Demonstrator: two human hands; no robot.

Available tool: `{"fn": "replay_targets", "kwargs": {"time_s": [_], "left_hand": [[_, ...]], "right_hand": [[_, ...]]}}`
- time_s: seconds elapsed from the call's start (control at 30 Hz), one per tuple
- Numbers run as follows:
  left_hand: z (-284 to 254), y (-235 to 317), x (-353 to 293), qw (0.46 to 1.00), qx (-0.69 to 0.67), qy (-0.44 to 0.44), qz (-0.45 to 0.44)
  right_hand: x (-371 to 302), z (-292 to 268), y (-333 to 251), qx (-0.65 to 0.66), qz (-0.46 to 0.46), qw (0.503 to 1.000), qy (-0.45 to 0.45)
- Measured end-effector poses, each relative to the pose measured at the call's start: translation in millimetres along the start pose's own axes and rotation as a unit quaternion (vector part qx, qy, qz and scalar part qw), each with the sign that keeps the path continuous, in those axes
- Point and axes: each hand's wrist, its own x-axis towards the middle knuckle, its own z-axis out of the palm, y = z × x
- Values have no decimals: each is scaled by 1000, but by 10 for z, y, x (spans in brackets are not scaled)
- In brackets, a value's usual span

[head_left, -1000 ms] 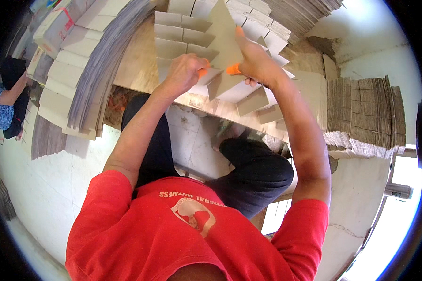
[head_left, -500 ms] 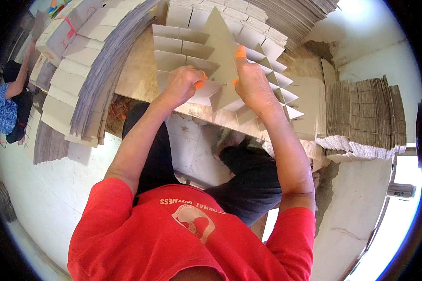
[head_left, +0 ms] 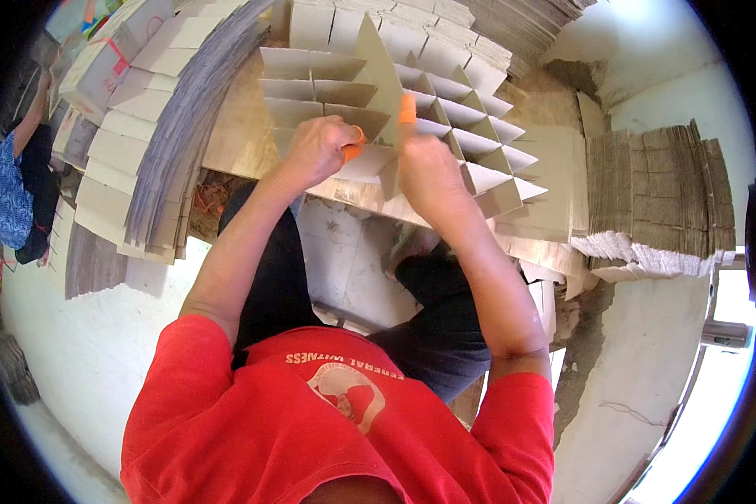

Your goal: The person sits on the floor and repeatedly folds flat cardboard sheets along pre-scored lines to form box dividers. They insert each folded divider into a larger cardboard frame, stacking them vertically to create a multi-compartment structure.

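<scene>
A grey-brown cardboard divider grid (head_left: 472,115) of crossing slotted strips stands on the wooden board in front of me. One tall cardboard strip (head_left: 375,60) runs through its middle, rising to a point at the far end. My right hand (head_left: 433,172), an orange cover on its upright thumb, is closed around the near part of this tall strip. To its left, my left hand (head_left: 312,153) pinches the near cross strip with orange-covered fingers. Both palms hide part of the grid's near side.
Stacked cardboard strips (head_left: 195,92) curve along the left, beside a white box (head_left: 92,80) with a red tie. More cardboard stacks lie behind the grid and at right (head_left: 655,193). The wooden board (head_left: 239,126) ends above my knees. Another person's blue sleeve (head_left: 7,181) shows far left.
Both hands have shifted left, the right one further and slightly nearer to me. The tall strip has moved left with them, and the cells on the grid's right side are spread wider.
</scene>
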Motion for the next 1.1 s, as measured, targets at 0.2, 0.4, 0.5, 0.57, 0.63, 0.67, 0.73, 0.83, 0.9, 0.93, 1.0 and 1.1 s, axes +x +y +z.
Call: {"fn": "replay_targets", "kwargs": {"time_s": [0.2,0.4,0.5,0.57,0.63,0.67,0.73,0.83,0.9,0.93,1.0,1.1], "left_hand": [[-234,-271,569,990,-25,137,23],[-250,-829,1085,960,276,-39,1],[-261,-872,1153,954,274,-112,-40],[-230,-910,1146,958,275,-80,-3],[-232,-879,1136,964,256,-73,12],[-243,-830,1146,969,235,-81,11],[-282,-852,1109,983,181,-25,33],[-317,-870,985,996,56,55,43],[-501,-809,928,998,-37,-30,-37],[-513,-926,908,995,-35,-89,-38],[-540,-1143,901,977,-32,-205,-41],[-545,-1198,740,924,-194,-276,-180]], "right_hand": [[-22,169,143,29,-30,999,35],[-185,111,56,48,-40,996,58],[-241,95,65,36,-45,997,60],[-261,120,114,61,-54,995,61],[-265,229,174,69,-59,995,45],[-252,352,235,64,-57,996,29],[-169,424,245,63,-47,997,11],[-128,412,221,74,-4,997,-10],[-150,276,182,84,25,996,-29],[-162,296,213,81,15,997,-12],[-184,348,313,73,-6,997,23],[-253,361,344,41,-25,998,37]]}}
